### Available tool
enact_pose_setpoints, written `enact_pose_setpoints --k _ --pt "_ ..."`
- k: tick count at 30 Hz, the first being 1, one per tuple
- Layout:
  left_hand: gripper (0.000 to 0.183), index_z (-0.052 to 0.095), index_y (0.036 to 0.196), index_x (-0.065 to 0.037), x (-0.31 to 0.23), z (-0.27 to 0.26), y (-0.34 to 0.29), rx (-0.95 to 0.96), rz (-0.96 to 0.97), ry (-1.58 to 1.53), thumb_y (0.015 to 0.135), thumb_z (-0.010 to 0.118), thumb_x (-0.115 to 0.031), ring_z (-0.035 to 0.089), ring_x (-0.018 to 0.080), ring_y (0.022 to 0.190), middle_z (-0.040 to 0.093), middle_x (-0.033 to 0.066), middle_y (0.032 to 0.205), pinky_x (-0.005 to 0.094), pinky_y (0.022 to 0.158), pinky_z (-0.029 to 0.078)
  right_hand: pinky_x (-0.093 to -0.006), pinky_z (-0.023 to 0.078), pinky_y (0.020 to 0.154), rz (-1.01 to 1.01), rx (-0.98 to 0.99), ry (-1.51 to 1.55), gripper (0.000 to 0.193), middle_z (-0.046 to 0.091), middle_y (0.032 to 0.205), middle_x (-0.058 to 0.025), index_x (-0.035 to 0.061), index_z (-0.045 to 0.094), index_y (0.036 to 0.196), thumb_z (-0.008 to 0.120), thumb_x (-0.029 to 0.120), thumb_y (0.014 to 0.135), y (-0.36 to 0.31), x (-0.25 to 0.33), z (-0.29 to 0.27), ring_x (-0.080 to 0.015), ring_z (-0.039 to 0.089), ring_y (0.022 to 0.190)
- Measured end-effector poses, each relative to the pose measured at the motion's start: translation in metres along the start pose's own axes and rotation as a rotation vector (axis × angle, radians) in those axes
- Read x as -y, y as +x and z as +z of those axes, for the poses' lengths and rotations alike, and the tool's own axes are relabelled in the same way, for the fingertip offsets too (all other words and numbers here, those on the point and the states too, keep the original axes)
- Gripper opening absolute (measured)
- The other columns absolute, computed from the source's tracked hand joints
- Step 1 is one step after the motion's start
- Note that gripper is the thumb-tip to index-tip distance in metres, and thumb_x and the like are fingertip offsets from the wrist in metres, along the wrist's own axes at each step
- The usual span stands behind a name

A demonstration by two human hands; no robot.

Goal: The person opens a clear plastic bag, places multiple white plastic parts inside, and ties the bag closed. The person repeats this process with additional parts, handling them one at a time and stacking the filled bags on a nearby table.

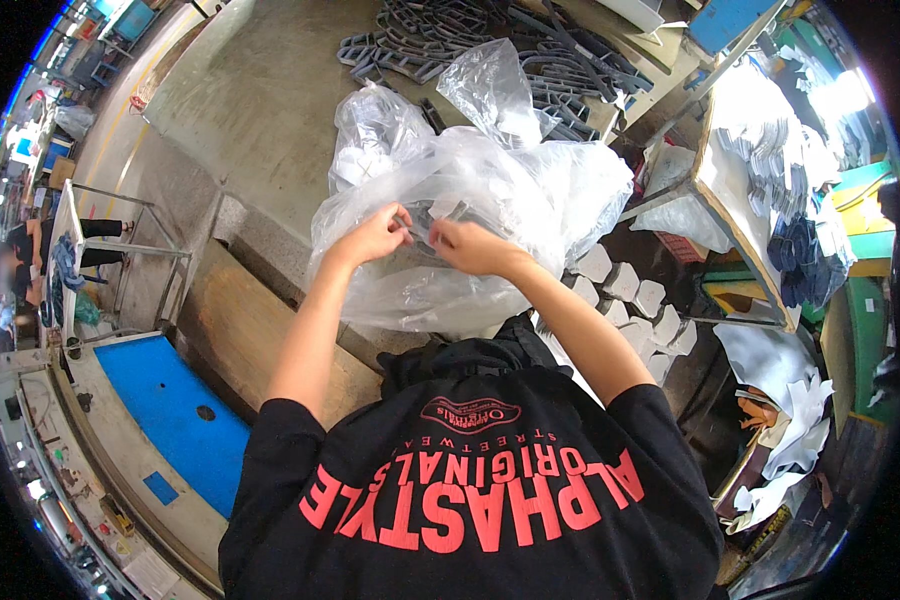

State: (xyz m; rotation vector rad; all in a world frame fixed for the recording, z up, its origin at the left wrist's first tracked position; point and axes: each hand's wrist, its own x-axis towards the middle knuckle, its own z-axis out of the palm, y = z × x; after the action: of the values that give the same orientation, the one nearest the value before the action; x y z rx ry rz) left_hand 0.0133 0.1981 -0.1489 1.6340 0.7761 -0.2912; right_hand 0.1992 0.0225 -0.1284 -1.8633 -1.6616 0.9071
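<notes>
A large clear plastic bag (390, 295) lies open in front of me, its crumpled sides spread around both hands. My left hand (372, 236) is over the bag's opening, fingers curled with the tips together. Just to its right, my right hand (470, 247) is closed too, its thumb and fingers pinched. What either hand holds is too small or hidden to make out. Between and beyond the hands, greyish pieces and a small white piece (452, 208) show in the bag's mouth.
Behind the bag, dark grey looped strips (420, 40) are heaped on a worktop (240, 110). Stacks of white cut pieces (650, 297) stand at the right. A board-topped table (735, 215) holds layered pieces; a blue panel (175, 400) lies lower left. A person stands far left.
</notes>
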Motion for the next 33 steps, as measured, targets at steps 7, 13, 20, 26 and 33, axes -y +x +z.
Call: enact_pose_setpoints --k 7,13,20,26,33 --pt "0.120 0.031 0.165 -0.018 0.060 0.045 -0.014 -0.404 0.093 0.919 0.066 0.098 -0.026 0.039 0.0427 0.150 0.032 0.0209 0.166 0.0502 0.122 0.038 -0.0496 0.048 0.104 0.176 0.174 -0.671 0.082 0.056 0.147 -0.0113 0.0142 0.050 0.152 0.083 0.036 0.081 -0.012 -0.077 0.036 -0.0312 0.069 0.115" --pt "0.119 0.030 0.166 -0.015 0.035 0.016 -0.011 -0.276 0.053 0.839 0.067 0.094 -0.024 0.034 0.0425 0.153 0.031 0.0227 0.168 0.0505 0.122 0.039 -0.0461 0.054 0.099 0.275 0.264 -0.858 0.069 0.054 0.152 -0.0140 0.0144 0.047 0.157 0.068 0.033 0.095 0.000 -0.061 0.028 -0.0301 0.067 0.122" --pt "0.063 0.051 0.154 -0.005 -0.091 -0.010 -0.043 0.396 0.273 0.490 0.101 0.069 -0.032 0.058 0.0332 0.136 0.061 0.0183 0.150 0.0448 0.112 0.048 -0.0471 0.053 0.103 0.196 0.682 -0.583 0.054 0.064 0.142 -0.0162 0.0144 0.053 0.155 0.052 0.038 0.107 0.001 0.021 -0.040 -0.0353 0.068 0.122" --pt "0.044 0.063 0.147 -0.013 -0.163 -0.061 -0.117 0.065 0.445 0.186 0.104 0.066 -0.021 0.051 0.0293 0.145 0.053 0.0153 0.157 0.0412 0.118 0.040 -0.0386 0.056 0.096 -0.121 0.068 0.338 0.039 0.072 0.128 -0.0164 0.0073 0.061 0.145 0.053 0.021 0.110 -0.067 0.058 -0.102 -0.0248 0.075 0.106" --pt "0.077 0.046 0.157 -0.047 -0.103 0.011 -0.091 -0.123 -0.167 1.061 0.090 0.077 -0.028 0.001 0.0446 0.163 0.012 0.0144 0.178 0.0779 0.122 0.006 -0.0425 0.059 0.090 -0.012 -0.260 0.203 0.053 0.058 0.145 -0.0225 0.0050 0.051 0.154 0.061 0.023 0.105 -0.067 0.019 -0.119 -0.0318 0.074 0.099"
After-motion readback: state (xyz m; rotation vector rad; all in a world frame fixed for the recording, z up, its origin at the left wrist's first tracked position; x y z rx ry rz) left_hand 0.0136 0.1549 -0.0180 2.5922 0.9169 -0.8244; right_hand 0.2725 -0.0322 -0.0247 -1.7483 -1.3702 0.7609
